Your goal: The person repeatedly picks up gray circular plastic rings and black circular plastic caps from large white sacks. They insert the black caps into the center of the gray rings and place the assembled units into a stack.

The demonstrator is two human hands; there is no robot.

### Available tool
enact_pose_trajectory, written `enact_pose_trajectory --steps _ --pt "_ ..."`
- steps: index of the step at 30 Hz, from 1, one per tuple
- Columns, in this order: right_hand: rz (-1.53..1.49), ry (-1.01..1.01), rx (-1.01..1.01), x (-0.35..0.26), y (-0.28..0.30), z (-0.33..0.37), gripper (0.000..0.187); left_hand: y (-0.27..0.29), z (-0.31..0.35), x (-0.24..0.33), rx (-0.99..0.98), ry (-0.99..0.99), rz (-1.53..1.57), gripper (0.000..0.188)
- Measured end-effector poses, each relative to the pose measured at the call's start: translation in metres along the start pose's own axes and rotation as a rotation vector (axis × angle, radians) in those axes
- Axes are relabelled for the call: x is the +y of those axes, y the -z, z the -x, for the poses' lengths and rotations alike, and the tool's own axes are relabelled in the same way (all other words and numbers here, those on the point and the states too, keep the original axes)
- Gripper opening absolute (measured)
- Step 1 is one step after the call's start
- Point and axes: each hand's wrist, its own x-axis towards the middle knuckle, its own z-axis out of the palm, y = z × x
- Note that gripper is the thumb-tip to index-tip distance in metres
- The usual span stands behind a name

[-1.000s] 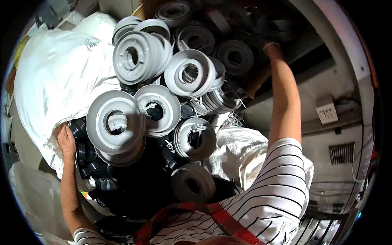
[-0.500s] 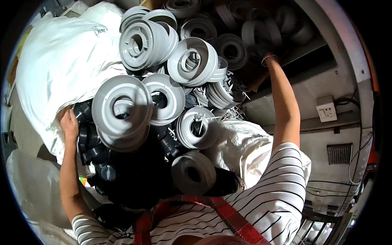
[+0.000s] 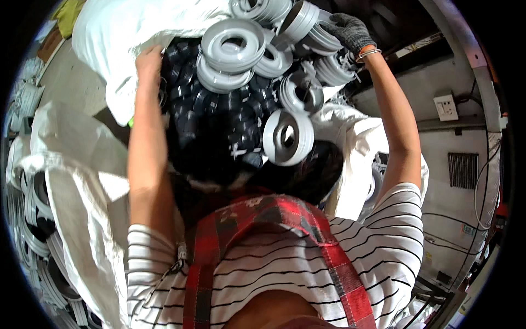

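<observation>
My bare left hand [image 3: 149, 59] is closed on the edge of a white sack [image 3: 126, 33] at the upper left, beside a pile of shiny black plastic fittings [image 3: 189, 101]. On top of the pile lie grey plastic rings [image 3: 232, 46] with wide flanges, some nested together. At the upper right my right hand [image 3: 350, 32], in a grey glove, reaches over a ribbed grey ring [image 3: 322, 41]. Its fingers look stretched out and slightly apart, against the rings. The underside of that hand is hidden.
A second white sack [image 3: 350, 131] lies folded at the pile's right. Another open sack [image 3: 82, 197] stands at my left, with more grey rings [image 3: 38, 197] beyond it. A pale wall with a power socket [image 3: 445, 107] and vent [image 3: 463, 170] runs along the right.
My right hand has come out of the dark bin to the rings at the pile's right edge. My left hand stays on the sack edge. The whole view has shifted, placing the pile higher.
</observation>
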Motion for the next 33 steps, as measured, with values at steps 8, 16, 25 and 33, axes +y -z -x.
enact_pose_trajectory --steps 8,16,25,33 --pt "0.083 0.083 -0.599 -0.101 -0.045 0.183 0.096 0.000 0.150 0.005 0.055 0.105 0.542 0.021" --pt "0.160 -0.115 -0.408 -0.104 -0.060 0.205 0.046 0.115 0.156 -0.037 0.004 0.239 0.220 0.025" --pt "-0.158 0.199 0.200 -0.150 -0.084 0.207 0.042 0.050 0.246 -0.005 -0.835 0.476 0.776 0.061" --pt "-0.313 -0.050 -0.283 -0.213 -0.121 0.259 0.081 0.101 0.250 -0.002 -0.125 0.090 0.909 0.034"
